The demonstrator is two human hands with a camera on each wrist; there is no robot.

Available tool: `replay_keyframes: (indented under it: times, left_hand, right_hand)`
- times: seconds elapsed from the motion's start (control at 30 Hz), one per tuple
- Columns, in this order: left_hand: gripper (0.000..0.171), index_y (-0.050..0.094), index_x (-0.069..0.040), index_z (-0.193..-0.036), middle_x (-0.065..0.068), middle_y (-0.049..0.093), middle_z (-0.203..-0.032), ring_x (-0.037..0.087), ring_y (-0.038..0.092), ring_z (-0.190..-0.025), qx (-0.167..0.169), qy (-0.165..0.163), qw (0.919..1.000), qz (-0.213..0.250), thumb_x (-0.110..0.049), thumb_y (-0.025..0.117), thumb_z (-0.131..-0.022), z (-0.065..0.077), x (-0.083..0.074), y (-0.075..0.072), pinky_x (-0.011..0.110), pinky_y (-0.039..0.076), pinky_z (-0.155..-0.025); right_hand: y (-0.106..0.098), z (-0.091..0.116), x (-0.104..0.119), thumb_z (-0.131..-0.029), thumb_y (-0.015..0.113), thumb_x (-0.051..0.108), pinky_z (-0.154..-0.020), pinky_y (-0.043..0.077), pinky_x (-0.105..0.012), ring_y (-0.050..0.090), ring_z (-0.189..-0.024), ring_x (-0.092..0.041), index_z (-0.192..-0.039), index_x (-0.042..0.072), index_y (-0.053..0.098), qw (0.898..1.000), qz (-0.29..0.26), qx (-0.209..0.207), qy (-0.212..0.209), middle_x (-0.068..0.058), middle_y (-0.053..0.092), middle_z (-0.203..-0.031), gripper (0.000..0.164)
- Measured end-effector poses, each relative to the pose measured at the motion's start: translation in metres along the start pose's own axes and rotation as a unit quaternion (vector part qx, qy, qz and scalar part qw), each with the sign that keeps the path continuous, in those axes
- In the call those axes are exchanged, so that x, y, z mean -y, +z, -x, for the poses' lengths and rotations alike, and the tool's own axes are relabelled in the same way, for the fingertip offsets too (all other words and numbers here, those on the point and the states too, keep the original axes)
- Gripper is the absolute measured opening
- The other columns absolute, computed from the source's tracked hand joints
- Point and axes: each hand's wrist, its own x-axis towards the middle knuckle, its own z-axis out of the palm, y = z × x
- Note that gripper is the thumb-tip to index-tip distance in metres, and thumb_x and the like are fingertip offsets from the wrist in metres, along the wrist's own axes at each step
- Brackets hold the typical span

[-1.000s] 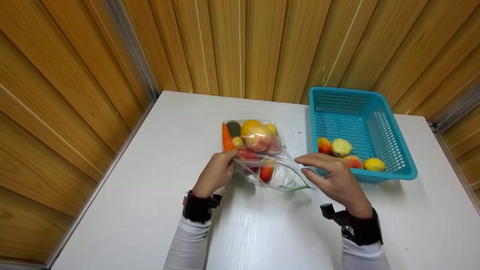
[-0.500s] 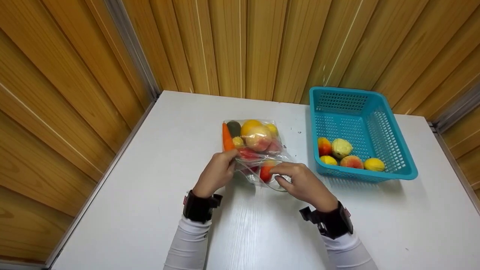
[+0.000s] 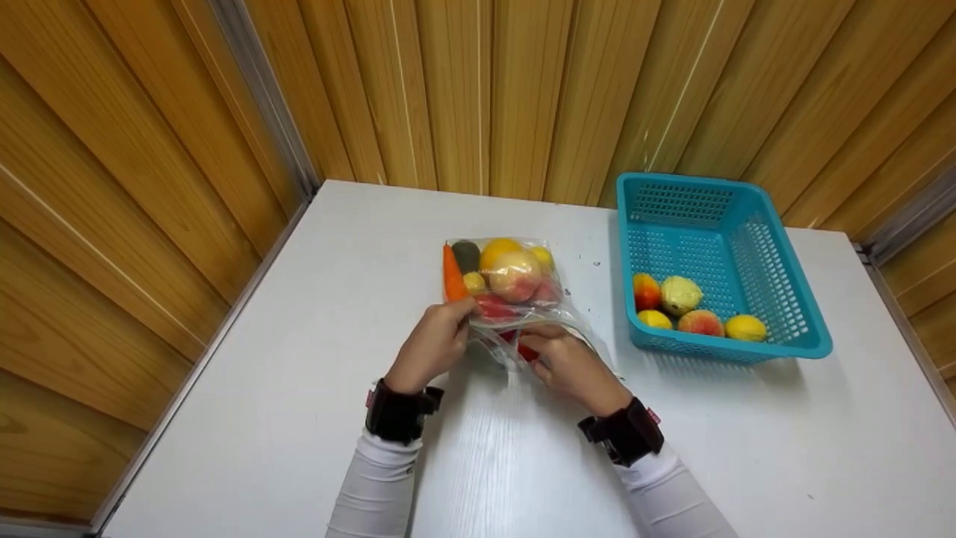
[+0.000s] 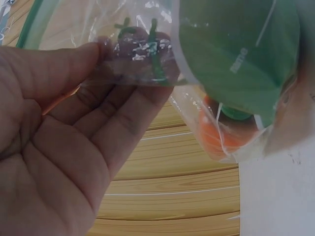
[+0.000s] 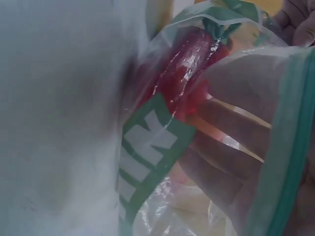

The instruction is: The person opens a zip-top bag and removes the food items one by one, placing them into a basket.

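A clear zip bag [image 3: 595, 345] with a green zip strip lies in front of me, filled with fruit and vegetables. Through the plastic I see a carrot [image 3: 452, 275], a dark green one [image 3: 465, 255], an orange [image 3: 499, 252] and a peach [image 3: 515, 278]. My left hand [image 3: 429, 345] pinches the left side of the bag's mouth between thumb and fingers. My right hand [image 3: 573, 375] reaches into the mouth, fingers largely straight at a red-orange fruit [image 3: 527, 351]. A shiny red vegetable [image 5: 184, 64] with a green stem shows beyond those fingers in the right wrist view.
A teal plastic basket [image 3: 815, 345] stands on the right of the white table [image 3: 351, 246], holding a few fruits such as a yellow lemon [image 3: 745, 328] and a peach [image 3: 700, 323]. Wood-patterned panels [image 3: 515, 97] enclose the back and sides.
My right hand has moved left from beside the basket into the bag's mouth, onto the red-orange fruit. The plastic there has shifted and crumpled. My left hand keeps its place and hold.
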Motion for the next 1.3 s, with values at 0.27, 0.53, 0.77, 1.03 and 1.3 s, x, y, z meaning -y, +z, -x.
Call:
replay_keyframes:
  times: [0.27, 0.53, 0.77, 1.03, 1.3]
  left_hand:
    - [0.024, 0.072, -0.001, -0.104, 0.011, 0.075, -0.099, 0.020, 0.064, -0.083, 0.001, 0.007, 1.0000, 0.000, 0.012, 0.054, -0.094, 0.000, 0.000, 0.000, 0.039, 0.057, -0.077]
    - [0.022, 0.071, -0.002, -0.099, 0.009, 0.074, -0.095, 0.018, 0.061, -0.079, 0.008, 0.003, 1.0000, -0.001, 0.011, 0.055, -0.095, -0.001, 0.000, 0.001, 0.034, 0.055, -0.074]
    - [0.024, 0.072, -0.002, -0.099, 0.008, 0.074, -0.095, 0.018, 0.062, -0.081, 0.004, 0.015, 0.9999, -0.006, 0.013, 0.054, -0.093, -0.001, -0.001, 0.001, 0.034, 0.055, -0.075]
    - [0.022, 0.072, -0.002, -0.097, 0.008, 0.074, -0.094, 0.018, 0.062, -0.080, 0.010, 0.005, 0.9999, -0.005, 0.011, 0.055, -0.095, -0.001, 0.000, 0.002, 0.034, 0.056, -0.074]
    - [0.027, 0.072, -0.002, -0.101, 0.008, 0.075, -0.097, 0.018, 0.063, -0.083, 0.017, 0.004, 0.9998, -0.001, 0.014, 0.053, -0.093, -0.001, 0.000, 0.002, 0.036, 0.057, -0.078]
  right_hand:
    - [0.009, 0.002, -0.006, -0.087, 0.073, -0.003, -0.092, 0.057, -0.044, 0.065, -0.108, -0.032, -0.119, 0.000, 0.073, 1.000, 0.011, 0.004, 0.002, -0.019, 0.066, -0.129, 0.032]
    - [0.015, 0.004, -0.009, -0.085, 0.074, -0.003, -0.076, 0.058, -0.039, 0.064, -0.092, -0.027, -0.135, 0.001, 0.066, 0.999, 0.026, -0.016, 0.017, -0.020, 0.064, -0.130, 0.050]
    - [0.021, 0.004, -0.012, -0.087, 0.072, -0.002, -0.083, 0.059, -0.039, 0.064, -0.098, -0.027, -0.140, 0.006, 0.063, 0.999, 0.043, -0.027, 0.002, -0.019, 0.064, -0.129, 0.054]
    - [0.021, 0.005, -0.012, -0.085, 0.068, -0.008, -0.093, 0.056, -0.043, 0.062, -0.109, -0.029, -0.145, 0.010, 0.059, 0.999, 0.025, -0.016, 0.025, -0.016, 0.061, -0.139, 0.063]
    - [0.019, 0.005, -0.010, -0.082, 0.074, -0.006, -0.080, 0.056, -0.038, 0.059, -0.095, -0.025, -0.129, 0.013, 0.068, 0.998, 0.035, -0.030, 0.041, -0.011, 0.065, -0.119, 0.051]
